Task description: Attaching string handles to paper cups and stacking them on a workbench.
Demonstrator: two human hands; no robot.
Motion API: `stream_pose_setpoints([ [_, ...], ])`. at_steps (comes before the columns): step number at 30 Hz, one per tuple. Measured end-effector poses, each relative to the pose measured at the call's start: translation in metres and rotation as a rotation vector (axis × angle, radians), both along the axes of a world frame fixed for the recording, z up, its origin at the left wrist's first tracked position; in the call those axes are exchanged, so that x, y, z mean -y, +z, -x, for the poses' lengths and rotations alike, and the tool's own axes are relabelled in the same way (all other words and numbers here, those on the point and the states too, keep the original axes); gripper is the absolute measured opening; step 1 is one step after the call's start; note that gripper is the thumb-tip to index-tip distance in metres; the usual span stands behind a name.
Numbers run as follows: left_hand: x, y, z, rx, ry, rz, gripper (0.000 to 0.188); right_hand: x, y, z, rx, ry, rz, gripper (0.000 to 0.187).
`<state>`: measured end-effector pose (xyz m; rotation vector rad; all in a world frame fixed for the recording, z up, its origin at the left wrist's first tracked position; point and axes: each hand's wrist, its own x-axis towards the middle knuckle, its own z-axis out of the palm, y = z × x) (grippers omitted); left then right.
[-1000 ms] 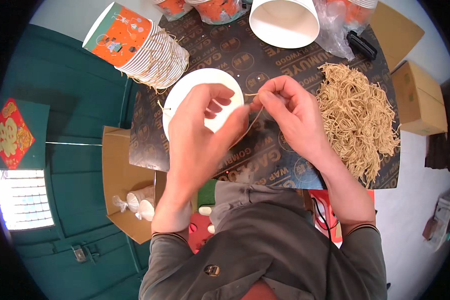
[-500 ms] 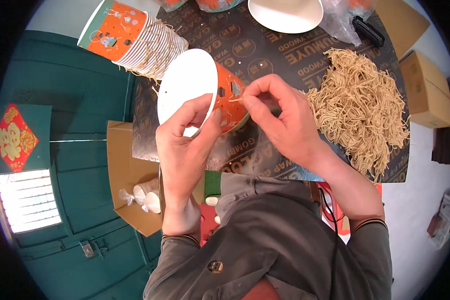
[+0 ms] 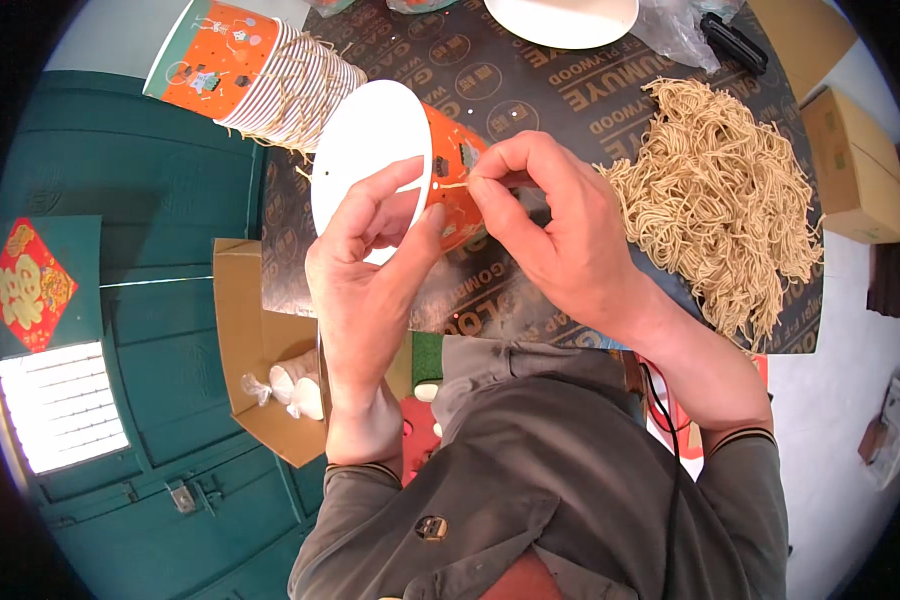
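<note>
An orange printed paper bucket (image 3: 448,150) lies tilted on the table, its white mouth facing left. My left hand (image 3: 365,225) is closed on the bucket's rim, with the thumb on the orange outer wall and the fingers reaching over the white opening. Against the bucket's right side, my right hand (image 3: 555,215) pinches a thin tan cord (image 3: 453,185) between thumb and forefinger. The cord stretches from the bucket's wall to those fingertips; its far end is hidden by the fingers. To the right of my right hand spreads a large heap of tan cords (image 3: 720,200).
Nested paper buckets (image 3: 270,75) with tan cords lie at the far left. A white round piece (image 3: 565,15), a clear plastic bag (image 3: 675,35) and a black object (image 3: 735,43) are at the back. Cardboard boxes (image 3: 850,165) stand right of the dark table (image 3: 470,300); another open carton (image 3: 245,340) is below left.
My right hand has shifted slightly up and left beside the bucket, still pinching the cord. More cord shows along the orange wall. The whole view has shifted a little.
</note>
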<state>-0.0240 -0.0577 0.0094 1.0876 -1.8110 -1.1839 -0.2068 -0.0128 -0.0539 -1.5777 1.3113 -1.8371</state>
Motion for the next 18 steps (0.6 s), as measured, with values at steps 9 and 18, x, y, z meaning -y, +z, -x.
stream_pose_setpoints([
  [9,-0.0030,-0.0024,0.0048,0.019,0.010,0.004,0.040,-0.0001,-0.0020,0.0034,-0.063,-0.031,0.026,0.013],
  [18,-0.0022,-0.0073,0.0063,0.035,0.003,0.057,0.039,0.0012,-0.0020,0.0023,-0.107,-0.050,0.029,0.013],
])
